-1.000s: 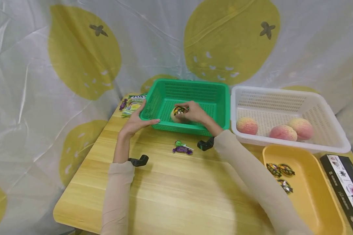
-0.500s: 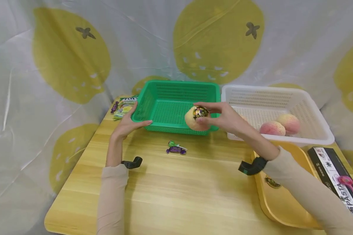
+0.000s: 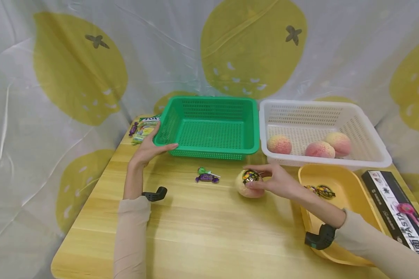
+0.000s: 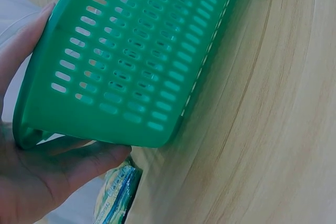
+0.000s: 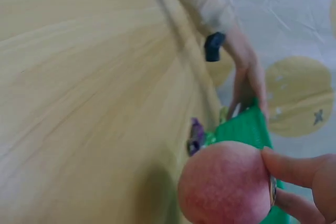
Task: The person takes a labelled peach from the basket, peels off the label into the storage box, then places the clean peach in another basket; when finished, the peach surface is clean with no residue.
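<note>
My left hand (image 3: 148, 149) grips the front left corner of the green basket (image 3: 213, 152), thumb along the front rim. In the left wrist view, its fingers (image 4: 100, 158) lie against the basket's outer wall. In front of the basket, my right hand (image 3: 274, 180) holds a yellow-pink peach (image 3: 242, 190) together with a round black-and-gold wrapped piece (image 3: 250, 177) against its side. The right wrist view shows the pink side of the peach (image 5: 226, 184), with its shadow on the table. A purple wrapped candy (image 3: 206, 178) and a green lollipop (image 3: 202, 170) lie before the basket.
A white basket (image 3: 373, 153) with 3 peaches stands right of the green one. Before it sits a yellow bin (image 3: 356, 217) with gold-black wrapped pieces. Beside that lies a black pasta box (image 3: 394, 209) with a pink lollipop (image 3: 406, 209). A green snack bag (image 3: 144, 130) lies at left.
The right hand has lifted the peach and the wrapped piece out of the green basket and brought them right and toward me, lower over the table. The left hand keeps its grip.
</note>
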### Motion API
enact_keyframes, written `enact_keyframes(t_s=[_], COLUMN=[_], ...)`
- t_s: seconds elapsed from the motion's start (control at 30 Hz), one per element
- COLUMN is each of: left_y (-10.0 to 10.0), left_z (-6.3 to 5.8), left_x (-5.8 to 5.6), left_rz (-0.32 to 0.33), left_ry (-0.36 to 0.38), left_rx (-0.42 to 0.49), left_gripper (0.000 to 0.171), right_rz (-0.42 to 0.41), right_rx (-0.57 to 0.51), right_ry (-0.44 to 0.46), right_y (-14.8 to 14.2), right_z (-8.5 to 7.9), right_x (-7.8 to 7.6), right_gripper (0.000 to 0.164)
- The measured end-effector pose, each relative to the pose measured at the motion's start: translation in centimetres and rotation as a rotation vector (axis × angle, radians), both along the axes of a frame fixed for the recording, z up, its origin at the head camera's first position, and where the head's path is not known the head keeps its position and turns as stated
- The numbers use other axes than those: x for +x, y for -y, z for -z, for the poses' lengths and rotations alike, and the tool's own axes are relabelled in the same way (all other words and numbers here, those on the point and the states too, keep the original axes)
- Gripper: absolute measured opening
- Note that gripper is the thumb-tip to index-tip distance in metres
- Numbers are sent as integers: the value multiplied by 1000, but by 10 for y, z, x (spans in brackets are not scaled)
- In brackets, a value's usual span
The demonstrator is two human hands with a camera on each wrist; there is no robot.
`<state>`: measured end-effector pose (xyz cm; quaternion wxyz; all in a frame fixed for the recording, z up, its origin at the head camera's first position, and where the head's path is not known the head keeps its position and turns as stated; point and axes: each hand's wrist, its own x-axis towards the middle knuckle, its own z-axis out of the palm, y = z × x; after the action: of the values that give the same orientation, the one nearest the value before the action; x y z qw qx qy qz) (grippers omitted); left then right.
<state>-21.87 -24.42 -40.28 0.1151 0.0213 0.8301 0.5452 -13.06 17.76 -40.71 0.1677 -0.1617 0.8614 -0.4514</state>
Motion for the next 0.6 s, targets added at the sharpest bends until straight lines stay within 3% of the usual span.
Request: enact_keyframes(t_s=[0.17,0.33,0.4,0.47,0.6], left_y=[6,14,17,18,-3], left_z=[14,24,18,5,-30], left_x=[-8,-17,-17,-11,18], left_rz=[-5,6,14,7,7], left_ry=[-5,-2,-21,-81,-339], left_rx=[-11,-60,-108,-152,-124], left_gripper=[113,115,117,118,111], right_rz=[78,34,-2,-31,-50], right_rx=[37,65,72,75,108], right_ry=[49,41,23,7,-47], right_y=[-1,-3,-5,-8,-16], right_z=[14,12,11,9,7], right_x=[-3,-4,-3,-2,0], right_gripper=[57,54,51,49,47])
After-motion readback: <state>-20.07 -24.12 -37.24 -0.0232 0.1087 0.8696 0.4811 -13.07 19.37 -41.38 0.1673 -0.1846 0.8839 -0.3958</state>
